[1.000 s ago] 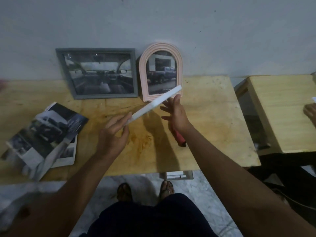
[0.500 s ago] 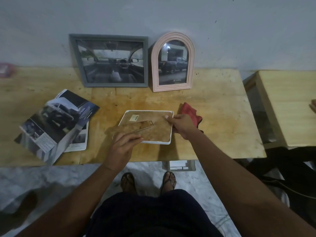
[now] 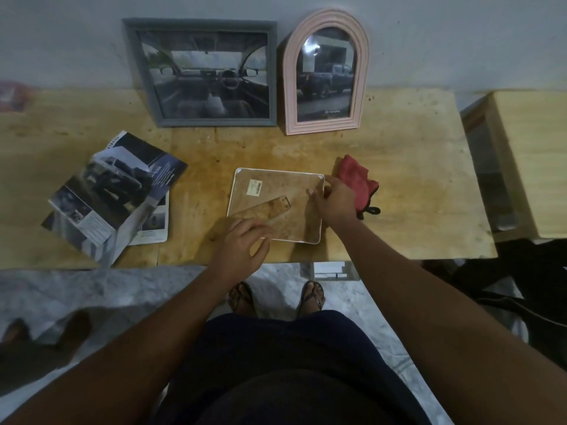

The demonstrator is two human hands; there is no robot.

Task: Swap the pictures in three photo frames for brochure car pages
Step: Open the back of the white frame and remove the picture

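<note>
Two done: grey frame and pink frame already show cars. White frame lies face-down on the table; right hand pinches its edge steady, left hand grips the stand, probably to open it.

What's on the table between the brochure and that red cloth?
A white frame lies face down there. The left hand rests at its near-left corner and the right hand holds its right edge. Seen in the head view.
</note>
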